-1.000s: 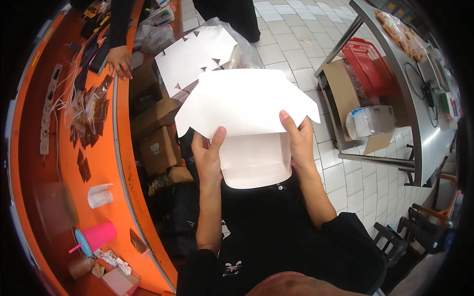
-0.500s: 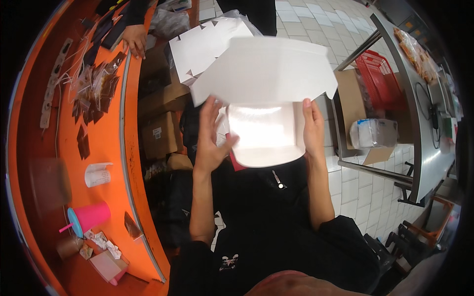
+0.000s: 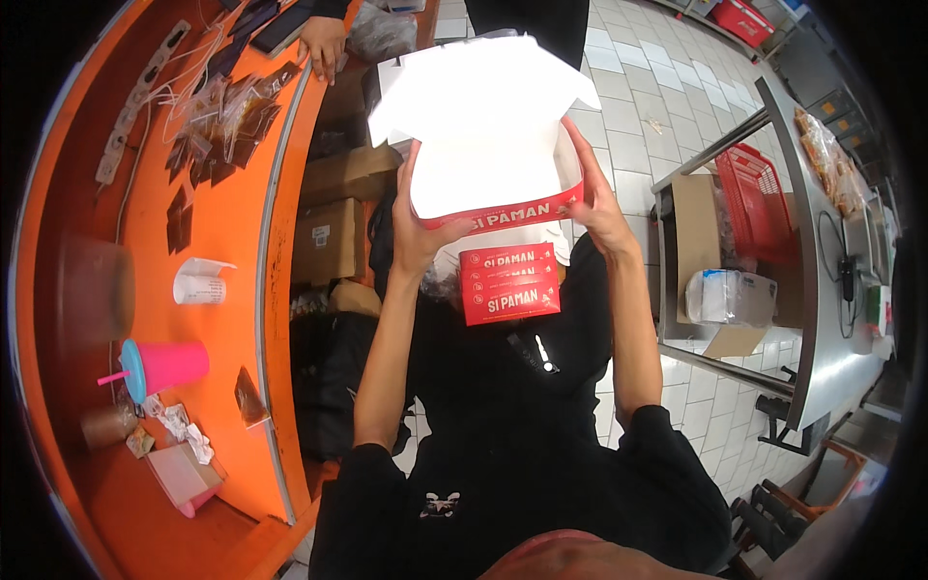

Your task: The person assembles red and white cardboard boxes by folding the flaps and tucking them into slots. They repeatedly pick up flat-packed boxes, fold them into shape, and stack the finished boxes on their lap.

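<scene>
Between my hands I hold a red and white cardboard food box (image 3: 507, 218), its white inside bright and its flap lid standing up at the far side. My left hand (image 3: 423, 232) grips the left side wall, thumb along the red front. On the opposite wall my right hand (image 3: 599, 215) is closed, its thumb at the front corner. Below the box, a stack of red cardboard boxes (image 3: 509, 295) with pale lettering sits near my lap. Behind the raised lid, only edges of other white cardboard show.
To the left runs an orange counter (image 3: 232, 319) with sauce sachets (image 3: 227, 121), a paper slip (image 3: 203, 282) and a pink cup (image 3: 174, 370). Another person's hand (image 3: 324, 46) rests at its far edge. A steel table (image 3: 831, 338) and red basket (image 3: 754, 208) are on the right.
The box has tipped so its red front wall now shows, and my hands have closed on both sides. The red stack below has come into view.
</scene>
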A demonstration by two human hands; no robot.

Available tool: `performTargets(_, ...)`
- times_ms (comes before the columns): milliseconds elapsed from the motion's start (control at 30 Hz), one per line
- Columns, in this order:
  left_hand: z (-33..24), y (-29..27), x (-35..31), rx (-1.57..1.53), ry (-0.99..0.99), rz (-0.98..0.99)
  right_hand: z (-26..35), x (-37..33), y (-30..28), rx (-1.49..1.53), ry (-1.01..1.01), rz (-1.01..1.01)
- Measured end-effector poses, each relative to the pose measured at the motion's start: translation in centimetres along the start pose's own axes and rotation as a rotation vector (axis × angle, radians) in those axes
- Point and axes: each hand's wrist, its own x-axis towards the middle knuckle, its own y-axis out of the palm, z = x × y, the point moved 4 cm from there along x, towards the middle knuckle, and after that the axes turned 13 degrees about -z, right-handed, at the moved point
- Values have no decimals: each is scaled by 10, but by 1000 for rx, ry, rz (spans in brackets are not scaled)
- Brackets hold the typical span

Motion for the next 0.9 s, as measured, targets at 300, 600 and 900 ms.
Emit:
performTargets(300,128,-25,-30,21,-694,-19,-146,23,-56,-445,643,-69)
performTargets(600,165,-47,-77,634,-903,78,-190,-8,-63,-671,878,49)
performTargets(900,166,-47,-87,867,-945,99,-185,-24,-65,-639,879,95)
